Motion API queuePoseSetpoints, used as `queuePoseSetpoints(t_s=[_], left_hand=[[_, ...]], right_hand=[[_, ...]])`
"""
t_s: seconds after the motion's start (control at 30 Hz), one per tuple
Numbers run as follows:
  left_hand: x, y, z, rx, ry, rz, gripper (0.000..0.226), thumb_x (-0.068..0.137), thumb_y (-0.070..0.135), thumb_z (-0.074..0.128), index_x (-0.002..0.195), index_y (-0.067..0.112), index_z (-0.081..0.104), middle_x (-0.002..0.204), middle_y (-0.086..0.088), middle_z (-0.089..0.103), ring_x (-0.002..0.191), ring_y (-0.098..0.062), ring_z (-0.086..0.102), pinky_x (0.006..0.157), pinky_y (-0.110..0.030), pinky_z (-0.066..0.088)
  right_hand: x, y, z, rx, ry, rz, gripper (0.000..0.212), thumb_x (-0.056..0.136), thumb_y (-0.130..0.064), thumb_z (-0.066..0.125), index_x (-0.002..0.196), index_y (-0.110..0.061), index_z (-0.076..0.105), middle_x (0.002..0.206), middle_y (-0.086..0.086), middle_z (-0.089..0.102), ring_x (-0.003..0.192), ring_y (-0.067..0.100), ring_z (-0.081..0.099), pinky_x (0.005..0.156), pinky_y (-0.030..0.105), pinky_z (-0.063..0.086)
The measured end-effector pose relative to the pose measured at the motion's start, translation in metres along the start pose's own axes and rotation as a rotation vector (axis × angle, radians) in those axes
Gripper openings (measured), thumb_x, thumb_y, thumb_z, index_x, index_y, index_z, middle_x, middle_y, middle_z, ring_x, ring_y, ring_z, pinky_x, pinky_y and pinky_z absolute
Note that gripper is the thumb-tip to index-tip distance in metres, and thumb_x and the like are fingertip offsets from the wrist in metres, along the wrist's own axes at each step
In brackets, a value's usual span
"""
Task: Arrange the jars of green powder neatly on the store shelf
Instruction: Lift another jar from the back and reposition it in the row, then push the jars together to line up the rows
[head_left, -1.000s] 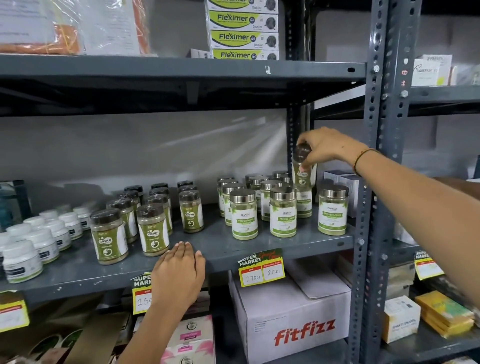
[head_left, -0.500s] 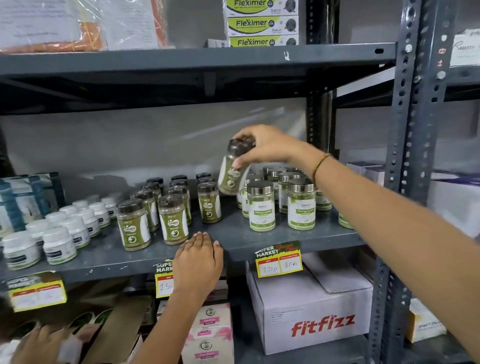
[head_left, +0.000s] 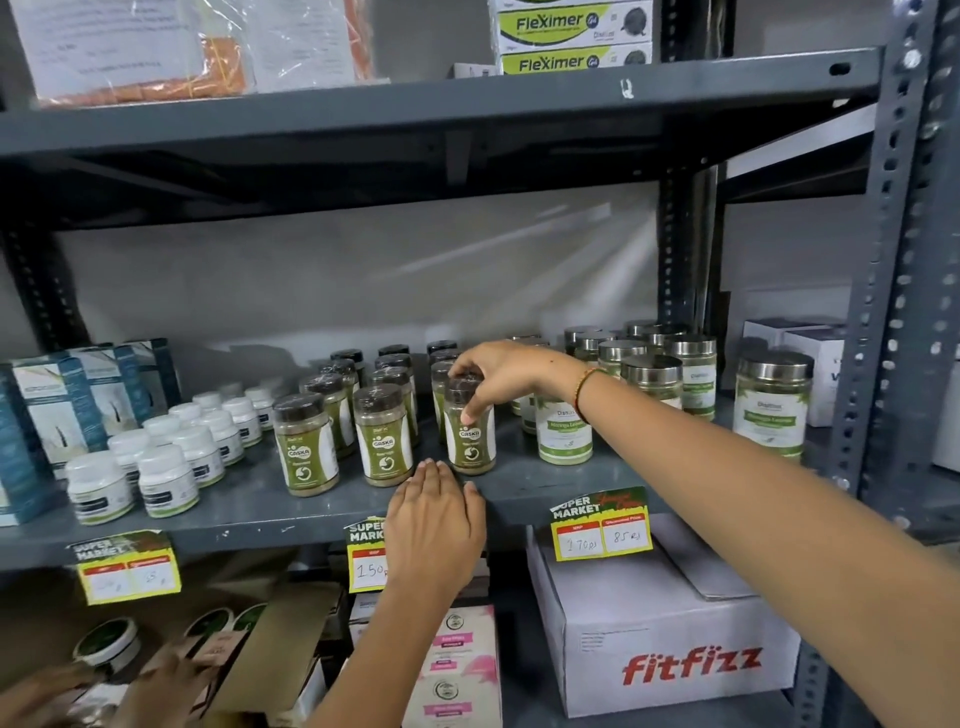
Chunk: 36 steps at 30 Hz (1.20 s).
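Right fingers (head_left: 470, 415) gripping jar (head_left: 470, 441) (upright), left hand (head_left: 434, 525) flat

Head view, close to the shelf, facing forward and slightly down

A single wide-angle camera looks straight at the middle shelf (head_left: 519, 493) from arm's reach; the upper shelf (head_left: 415, 119) bows across the top, the right upright (head_left: 893, 312) leans at the edge, and lower stock fills the bottom.
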<state>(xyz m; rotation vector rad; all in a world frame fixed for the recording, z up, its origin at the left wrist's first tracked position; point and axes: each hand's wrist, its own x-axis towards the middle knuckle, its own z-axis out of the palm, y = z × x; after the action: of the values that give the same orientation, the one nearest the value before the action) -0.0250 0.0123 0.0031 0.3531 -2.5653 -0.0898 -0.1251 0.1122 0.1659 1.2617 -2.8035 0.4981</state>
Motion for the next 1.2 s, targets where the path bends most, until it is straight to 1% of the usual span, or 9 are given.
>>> queuePoseSetpoints(t_s=[0.17,0.3,0.33,0.47,0.63,0.73,0.87,1.03,1.2], left_hand=[[0.000,-0.001,0.000,0.006,-0.002,0.006,0.062,0.097,0.041,0.016,0.143,0.005,0.037,0.150,-0.013,0.041,0.141,-0.022,0.033,0.119,-0.035,0.023],[0.000,-0.001,0.000,0.008,-0.008,0.009,0.062,0.097,0.041,0.016,0.142,0.004,0.038,0.150,-0.014,0.042,0.141,-0.022,0.034,0.118,-0.035,0.023],[0.000,-0.001,0.000,0.008,-0.009,0.009,0.062,0.097,0.041,0.016,0.142,0.004,0.038,0.149,-0.014,0.043,0.140,-0.022,0.034,0.118,-0.035,0.023],[-0.001,-0.002,-0.002,0.014,-0.010,0.006,0.062,0.097,0.041,0.017,0.140,0.003,0.041,0.147,-0.015,0.045,0.139,-0.024,0.037,0.117,-0.036,0.025],[-0.003,-0.001,-0.005,0.019,-0.007,0.015,0.060,0.097,0.039,0.020,0.137,0.002,0.045,0.143,-0.016,0.050,0.136,-0.025,0.041,0.115,-0.037,0.029],[-0.005,0.000,-0.008,0.019,-0.012,0.014,0.060,0.097,0.039,0.021,0.136,0.001,0.047,0.141,-0.016,0.052,0.135,-0.026,0.043,0.114,-0.038,0.031],[-0.005,0.000,-0.009,0.007,-0.022,0.010,0.059,0.097,0.038,0.022,0.134,0.000,0.049,0.139,-0.017,0.054,0.133,-0.027,0.045,0.113,-0.039,0.032],[-0.005,-0.001,-0.009,-0.008,-0.024,0.007,0.056,0.097,0.037,0.026,0.130,0.000,0.053,0.136,-0.018,0.057,0.131,-0.028,0.048,0.110,-0.040,0.035],[-0.005,-0.001,-0.007,-0.008,-0.004,0.018,0.056,0.095,0.036,0.026,0.124,-0.001,0.057,0.131,-0.020,0.060,0.126,-0.031,0.052,0.106,-0.041,0.039]], right_hand=[[0.008,-0.002,0.001,0.037,-0.050,0.026,0.073,0.080,-0.027,0.079,0.143,-0.015,0.046,0.145,0.004,0.050,0.126,0.023,0.051,0.102,0.036,0.043],[0.010,-0.001,0.005,0.072,-0.075,0.045,0.074,0.083,-0.026,0.076,0.146,-0.017,0.040,0.149,0.004,0.045,0.127,0.022,0.049,0.086,0.026,0.044],[0.009,-0.002,0.006,0.076,-0.075,0.049,0.075,0.083,-0.026,0.076,0.147,-0.017,0.039,0.150,0.004,0.043,0.128,0.022,0.048,0.087,0.027,0.044],[-0.001,-0.003,0.003,0.073,-0.042,0.056,0.086,0.082,-0.030,0.076,0.153,-0.019,0.028,0.156,0.006,0.037,0.139,0.026,0.039,0.110,0.039,0.036],[-0.025,-0.003,-0.011,0.117,0.159,0.034,0.073,0.084,-0.038,0.073,0.146,-0.020,0.040,0.146,0.006,0.049,0.129,0.024,0.049,0.098,0.032,0.040],[-0.046,0.003,-0.024,0.133,0.331,0.028,0.065,0.083,-0.041,0.072,0.140,-0.021,0.049,0.140,0.003,0.054,0.124,0.020,0.052,0.097,0.030,0.041],[-0.080,0.024,-0.045,0.147,0.538,0.069,0.049,0.080,-0.038,0.074,0.125,-0.022,0.063,0.120,-0.001,0.066,0.106,0.011,0.060,0.095,0.030,0.048],[-0.123,0.068,-0.068,-0.011,0.640,0.236,0.028,0.082,-0.032,0.070,0.109,-0.027,0.070,0.101,-0.004,0.072,0.099,0.017,0.066,0.092,0.038,0.052],[-0.153,0.114,-0.082,-0.360,0.500,0.504,0.030,0.082,-0.037,0.069,0.109,-0.025,0.069,0.108,0.009,0.068,0.101,0.034,0.062,0.082,0.041,0.054]])
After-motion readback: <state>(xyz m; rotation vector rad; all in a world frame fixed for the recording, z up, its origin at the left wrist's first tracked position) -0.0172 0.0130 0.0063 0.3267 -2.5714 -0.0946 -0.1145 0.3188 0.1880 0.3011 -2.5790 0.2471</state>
